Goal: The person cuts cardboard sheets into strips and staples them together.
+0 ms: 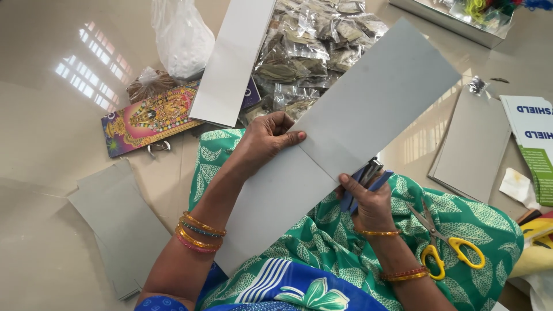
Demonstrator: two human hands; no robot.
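Two hands on one long grey card strip (345, 132), which runs diagonally from my lap up toward the floor's far right corner. My left hand (266, 138) is closed on its upper long edge near the middle, thumb on top along a crease line. My right hand (368, 201) is closed round one blue-handled stapler (364, 179), its metal nose touching the strip's lower long edge. The strip is flat, matte, stiff card, rectangular. One pair of yellow-handled scissors (443, 242) lies on my green patterned lap cloth, just right of my right wrist. One white card strip (233, 57) lies beyond my left hand, over a heap of clear packets of dried leaves (305, 57); too many to count. One colourful printed picture card (151, 118) lies left of that heap, with one white plastic bag (181, 34) behind it. Grey card sheets (118, 222) sit stacked on the glossy floor (46, 144) at my left; count unclear. More grey sheets (472, 144) are stacked right of the strip, near one white and green printed board (533, 144) at the right edge. Open floor is mostly far left; the right side is crowded.
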